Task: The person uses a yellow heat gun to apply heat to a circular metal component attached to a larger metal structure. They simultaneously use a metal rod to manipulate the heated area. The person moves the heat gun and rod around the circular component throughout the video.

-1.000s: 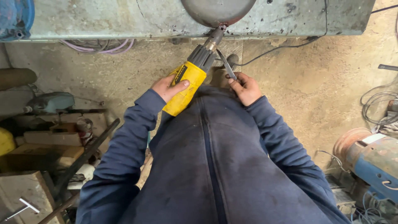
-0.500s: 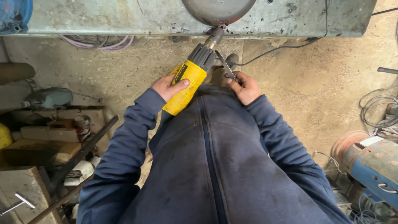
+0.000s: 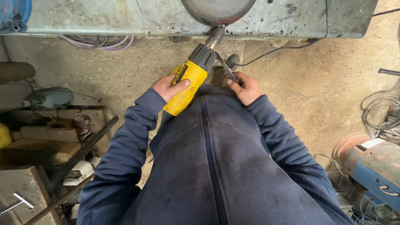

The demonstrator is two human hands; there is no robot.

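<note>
Left hand [image 3: 168,87] wraps the yellow body of a power drill [image 3: 189,83], thumb laid across its upper face and fingers curled underneath. Drill points up and to the right in the head view, its dark grey chuck [image 3: 203,56] leading to a metal nose that meets the lower edge of a round dark metal disc [image 3: 218,10] mounted on a grey, paint-chipped metal bench [image 3: 104,18]. Right hand [image 3: 246,88] is closed on the handle of a small chuck key [image 3: 225,68], a thin metal tool whose far end reaches the side of the chuck. Both hands sit close together, just in front of the person's dark blue zipped jacket [image 3: 208,166], which fills the lower centre. Behind the drill, a black cable [image 3: 275,56] runs across the concrete floor [image 3: 325,83]. At right stands a blue and rust-coloured motor [image 3: 371,166], with a coil of grey wire [image 3: 379,110] above it. At left lie wooden blocks [image 3: 41,146], a dark metal bar [image 3: 83,152] and 1 grey-blue motor housing [image 3: 48,98].
</note>
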